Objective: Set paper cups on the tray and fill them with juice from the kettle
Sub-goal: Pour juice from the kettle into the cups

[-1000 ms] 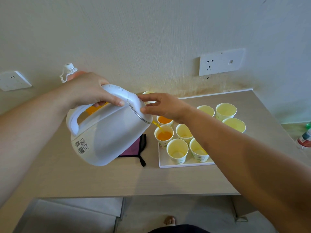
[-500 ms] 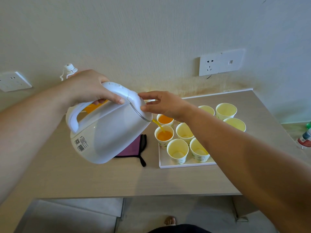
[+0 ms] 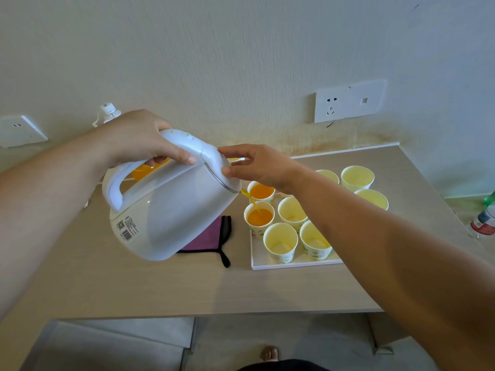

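White kettle, tilted above the counter, pours orange juice into a paper cup at the left edge of the tray. The rear cup holds juice; three empty cups with faint green print stand beside it. A barcode and unreadable text mark the kettle. The left hand grips the handle; the right hand rests extended fingers on the lid.

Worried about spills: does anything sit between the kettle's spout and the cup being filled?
Nothing visible does. The juice stream runs from the kettle spout straight into the cup at the tray's left edge. The right hand touches the lid above the spout, clear of the stream.
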Available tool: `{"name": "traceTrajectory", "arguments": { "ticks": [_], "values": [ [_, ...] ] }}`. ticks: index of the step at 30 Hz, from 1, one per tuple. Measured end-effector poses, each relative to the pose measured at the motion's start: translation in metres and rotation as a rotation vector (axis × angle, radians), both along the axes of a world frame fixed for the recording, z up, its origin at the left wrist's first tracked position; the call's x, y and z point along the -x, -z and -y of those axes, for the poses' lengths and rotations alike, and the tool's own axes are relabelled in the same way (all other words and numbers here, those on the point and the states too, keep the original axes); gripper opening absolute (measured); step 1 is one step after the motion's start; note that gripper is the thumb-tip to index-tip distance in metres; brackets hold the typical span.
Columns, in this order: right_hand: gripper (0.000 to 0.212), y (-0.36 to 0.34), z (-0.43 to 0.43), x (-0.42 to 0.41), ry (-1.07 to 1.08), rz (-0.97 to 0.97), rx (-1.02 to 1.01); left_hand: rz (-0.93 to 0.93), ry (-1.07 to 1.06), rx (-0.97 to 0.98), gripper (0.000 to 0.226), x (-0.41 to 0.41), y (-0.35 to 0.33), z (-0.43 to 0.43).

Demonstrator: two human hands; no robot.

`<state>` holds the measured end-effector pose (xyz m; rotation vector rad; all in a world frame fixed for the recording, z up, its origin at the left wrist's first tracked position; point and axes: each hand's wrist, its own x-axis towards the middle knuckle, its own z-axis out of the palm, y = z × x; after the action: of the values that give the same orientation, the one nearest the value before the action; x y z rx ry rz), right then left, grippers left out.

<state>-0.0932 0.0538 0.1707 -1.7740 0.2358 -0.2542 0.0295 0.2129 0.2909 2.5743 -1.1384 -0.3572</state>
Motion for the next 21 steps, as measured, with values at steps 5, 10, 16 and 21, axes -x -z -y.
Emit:
{"name": "traceTrajectory", "arguments": {
  "ticks": [5, 10, 16, 21],
  "values": [
    [0.051, -0.0002, 0.0009, -0.0006, -0.002, 0.006, -0.002, -0.002, 0.005, -0.006, 0.037, -0.0011, -0.0002, 0.0024],
    [0.050, 0.0013, 0.0032, -0.0012, -0.001, 0.005, 0.000, 0.002, 0.010, -0.011, 0.038, -0.0026, 0.0007, 0.0040],
    [0.052, 0.0026, 0.0040, -0.0021, 0.004, -0.013, 0.004, 0.015, 0.015, -0.025, 0.039, -0.0057, 0.0029, 0.0047],
    [0.051, 0.0060, 0.0075, -0.0031, 0.005, -0.023, -0.006, 0.039, 0.011, -0.045, 0.040, -0.0084, 0.0075, 0.0086]
  ]
}}
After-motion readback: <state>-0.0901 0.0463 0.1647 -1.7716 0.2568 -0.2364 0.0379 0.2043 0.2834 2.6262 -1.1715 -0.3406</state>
